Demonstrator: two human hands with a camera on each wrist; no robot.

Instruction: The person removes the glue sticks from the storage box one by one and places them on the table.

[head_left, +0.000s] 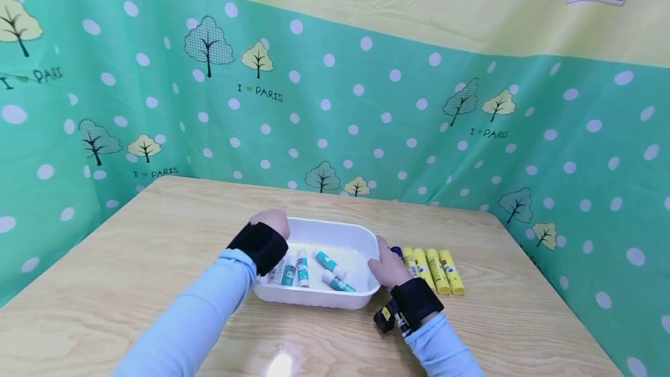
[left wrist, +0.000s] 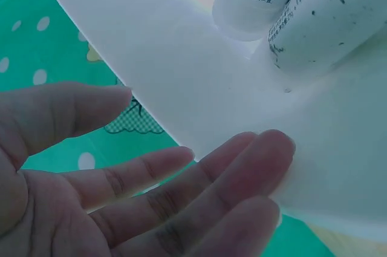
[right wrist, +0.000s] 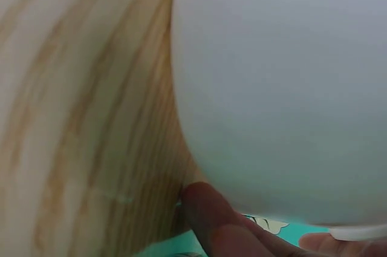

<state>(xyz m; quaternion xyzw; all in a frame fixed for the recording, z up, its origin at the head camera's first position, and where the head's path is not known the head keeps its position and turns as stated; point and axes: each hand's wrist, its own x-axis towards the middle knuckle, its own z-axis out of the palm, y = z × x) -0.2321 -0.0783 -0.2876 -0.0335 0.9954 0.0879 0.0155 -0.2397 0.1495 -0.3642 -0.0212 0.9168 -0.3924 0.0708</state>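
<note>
A white plastic box (head_left: 335,300) sits on the table between both hands. Several white-and-teal glue sticks (head_left: 302,269) lie loose inside it. At the box's right end my right hand (head_left: 389,265) grips the wall, thumb over the rim and fingers outside. The right wrist view shows those fingers (right wrist: 208,208) low against the outer wall. My left hand (head_left: 273,223) is at the far left corner, partly hidden behind its wristband in the head view. In the left wrist view its fingers (left wrist: 230,178) are extended and loosely spread by the rim, thumb apart from them.
Just right of my right hand, several yellow glue sticks (head_left: 434,270) lie side by side on the wooden table (head_left: 502,307), with a dark blue one (head_left: 396,251) at their left end. A green polka-dot curtain (head_left: 345,98) hangs behind the table and along its sides.
</note>
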